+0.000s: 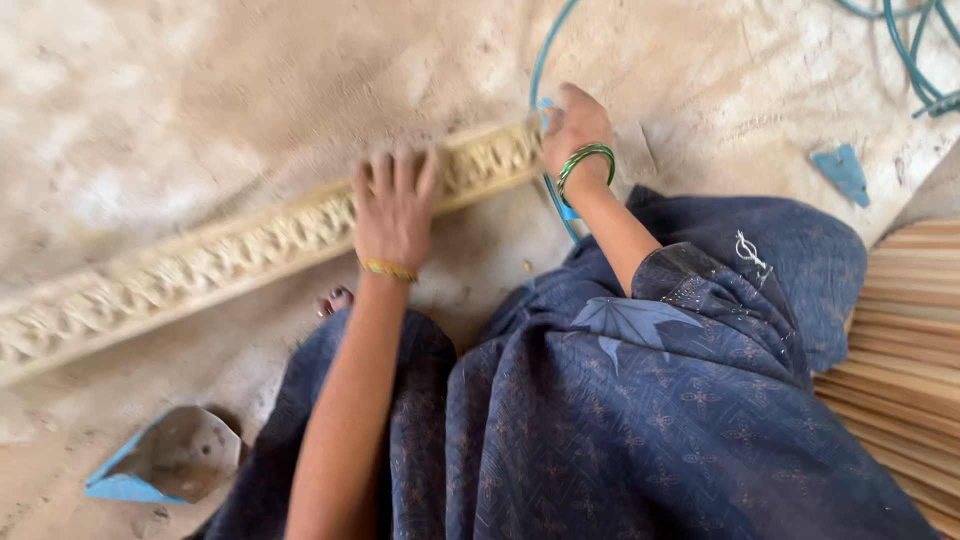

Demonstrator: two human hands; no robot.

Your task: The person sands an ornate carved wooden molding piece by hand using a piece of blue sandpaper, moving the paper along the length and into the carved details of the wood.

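Left hand [393,208] is lying palm-down on the moulding [250,250], fingers [383,172] spread flat and pressing, not curled round anything; the forearm is running straight up from the bottom of the view, a yellow bangle [388,269] sitting at the wrist. Right hand [577,128] is reaching further out, wrist bent, resting at the moulding's right end; fingers are curled closed around a small light-blue thing [545,108], too blurred to name. Green bangles [585,160], two or three, are circling that wrist.

The moulding, one long carved pale wooden strip, is lying on the dusty floor [200,90], slanting from lower left up to the right hand, both hands touching it.

One teal hose [545,60] is curving up from beside the right hand; a tangle of the same hose [915,60] is lying at the top right corner, strands not countable. Two blue scraps: one [165,460] at lower left, near the knee, one [845,172] at right, well apart from the hands. A stack of plain wooden strips [905,350], many, is sitting at the right edge beside the dark blue patterned cloth [650,400] covering the lap. One toe [338,298] is showing under the left wrist.
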